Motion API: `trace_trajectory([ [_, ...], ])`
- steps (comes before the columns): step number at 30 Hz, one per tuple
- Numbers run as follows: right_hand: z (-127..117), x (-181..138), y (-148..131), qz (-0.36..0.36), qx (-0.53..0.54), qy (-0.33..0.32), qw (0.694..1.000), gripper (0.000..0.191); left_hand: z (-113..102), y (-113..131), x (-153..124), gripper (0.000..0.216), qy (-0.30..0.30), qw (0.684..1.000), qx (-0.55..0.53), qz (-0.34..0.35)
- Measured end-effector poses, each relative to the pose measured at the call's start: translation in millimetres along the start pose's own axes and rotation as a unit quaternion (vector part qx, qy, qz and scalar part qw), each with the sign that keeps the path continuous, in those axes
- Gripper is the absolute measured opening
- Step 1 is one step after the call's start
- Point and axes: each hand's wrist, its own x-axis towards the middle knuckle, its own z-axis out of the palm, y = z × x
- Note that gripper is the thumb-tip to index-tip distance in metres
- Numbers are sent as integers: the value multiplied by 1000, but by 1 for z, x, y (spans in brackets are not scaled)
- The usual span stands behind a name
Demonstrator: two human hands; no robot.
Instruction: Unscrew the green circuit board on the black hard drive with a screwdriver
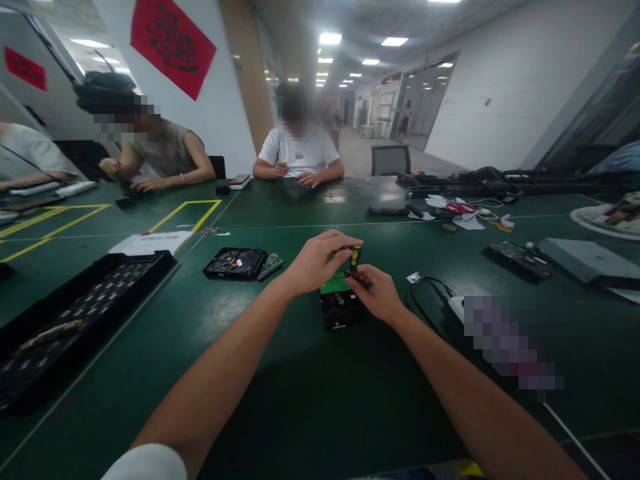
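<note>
In front of me on the green table lies a hard drive (pixel 342 309), its green circuit board facing up at the far end. Above that board stands a screwdriver (pixel 355 256) with a yellow and black handle, roughly upright. The fingers of my left hand (pixel 320 259) close on the top of this handle. Lower down, my right hand (pixel 376 291) pinches near the screwdriver's shaft, just over the board. My fingers hide the driver's tip, so what it touches cannot be seen.
A second, opened drive (pixel 236 263) sits to the left with a loose circuit board (pixel 271 265) beside it. Further left is a long black tray (pixel 75 320). A power strip (pixel 495 333) with a cable lies right. Another drive (pixel 520 259) rests beyond. Co-workers sit across the table.
</note>
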Motion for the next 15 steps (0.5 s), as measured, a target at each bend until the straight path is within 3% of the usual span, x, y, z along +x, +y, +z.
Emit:
trace_trajectory([
  [15,-2,0,0,2,0,-6,1000,12,-1,4,0,27,4,1000,0,-12],
])
